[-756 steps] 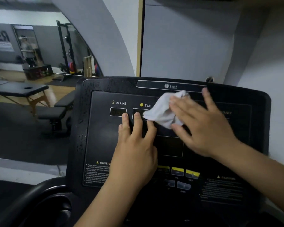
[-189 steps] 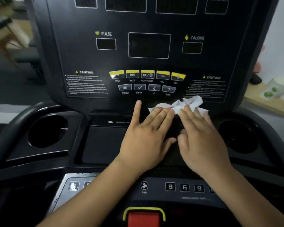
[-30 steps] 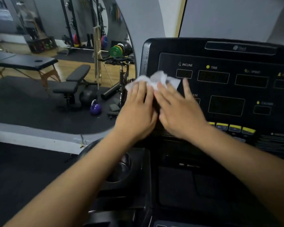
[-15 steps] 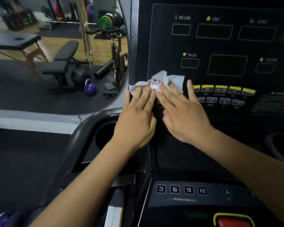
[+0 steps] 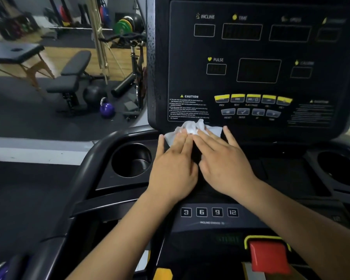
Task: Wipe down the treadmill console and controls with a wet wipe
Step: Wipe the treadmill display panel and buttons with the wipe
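Wet wipe (image 5: 192, 128): white, crumpled, pressed against the lower edge of the treadmill console (image 5: 259, 49), below the CAUTION label. Its long axis is laid left to right along that edge. Left hand (image 5: 174, 168) and right hand (image 5: 224, 168): laid flat side by side, fingers straight on the wipe. Cup holder (image 5: 131, 160): set just left. Beyond, dark gym flooring is seen, with weight bench (image 5: 73, 77) and purple kettlebell (image 5: 107, 109).

- The left hand (image 5: 173, 170) is shown bare, its fingers and knuckles uncovered.
- The right hand (image 5: 224, 168) is likewise shown bare across its back and fingers.
- The left forearm (image 5: 117, 239) is seen bare from the wrist to the lower frame edge.
- The right forearm (image 5: 303, 215) is seen bare from the wrist to the right frame edge.
- Nail detail is lost to blur.
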### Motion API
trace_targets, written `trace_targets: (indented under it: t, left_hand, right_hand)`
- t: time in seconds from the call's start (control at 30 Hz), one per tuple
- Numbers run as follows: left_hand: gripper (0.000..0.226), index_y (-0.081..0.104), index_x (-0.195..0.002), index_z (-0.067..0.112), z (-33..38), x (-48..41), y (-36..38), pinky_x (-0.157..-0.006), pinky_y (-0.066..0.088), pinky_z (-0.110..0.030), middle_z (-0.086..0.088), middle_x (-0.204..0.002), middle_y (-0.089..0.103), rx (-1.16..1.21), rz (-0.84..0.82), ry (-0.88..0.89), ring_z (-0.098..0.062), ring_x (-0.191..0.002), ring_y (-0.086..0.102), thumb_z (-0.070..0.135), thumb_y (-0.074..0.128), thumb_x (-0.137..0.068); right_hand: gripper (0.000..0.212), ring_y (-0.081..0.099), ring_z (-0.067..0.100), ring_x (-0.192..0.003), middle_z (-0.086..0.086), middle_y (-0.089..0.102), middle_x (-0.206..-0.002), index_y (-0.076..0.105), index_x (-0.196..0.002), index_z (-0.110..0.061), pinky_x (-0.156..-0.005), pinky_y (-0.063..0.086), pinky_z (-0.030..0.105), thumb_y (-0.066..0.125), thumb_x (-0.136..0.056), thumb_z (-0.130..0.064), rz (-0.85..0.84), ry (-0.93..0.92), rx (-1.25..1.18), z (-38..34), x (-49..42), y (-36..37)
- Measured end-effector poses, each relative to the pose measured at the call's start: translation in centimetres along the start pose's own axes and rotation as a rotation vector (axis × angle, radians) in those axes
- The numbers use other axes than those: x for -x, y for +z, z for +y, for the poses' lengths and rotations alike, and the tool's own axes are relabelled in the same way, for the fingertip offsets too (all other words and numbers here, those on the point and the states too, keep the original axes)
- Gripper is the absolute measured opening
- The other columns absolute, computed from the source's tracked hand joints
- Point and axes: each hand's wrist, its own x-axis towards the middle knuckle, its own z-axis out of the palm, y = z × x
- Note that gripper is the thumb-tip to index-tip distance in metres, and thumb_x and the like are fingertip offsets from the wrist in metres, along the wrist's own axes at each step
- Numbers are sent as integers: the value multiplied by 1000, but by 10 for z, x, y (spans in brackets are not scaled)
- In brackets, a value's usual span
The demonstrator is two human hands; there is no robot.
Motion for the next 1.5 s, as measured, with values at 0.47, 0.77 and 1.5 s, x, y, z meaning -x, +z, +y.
trace_targets:
  t: [0.47,0.77,1.5]
  left_hand:
    - [67,-1,-153,8,105,-50,32,-115,-8,-60,-12,-163,-1,-294,-235,224,-26,-150,-6,34,26,-98]
    - [70,-1,-154,10,178,-82,59,-114,-7,-61,-9,-163,-1,-361,-259,340,-24,-150,-6,41,29,-99]
    - [38,61,-105,15,-14,49,-14,-80,50,-40,-5,-103,62,202,-132,-95,-27,-95,56,16,36,-76]
  right_hand:
    - [60,17,12,-146,-3,19,-159,27,-150,-19,-116,-3,58,46,-93,-26,-111,289,43,98,71,-26]
    - [66,17,14,-146,2,19,-160,22,-152,-16,-119,-3,48,47,-91,-22,-148,509,0,148,103,-45]
    - [56,9,14,-145,-7,11,-161,19,-152,-17,-117,-4,32,34,-98,-23,-351,-18,-244,-54,16,-47]
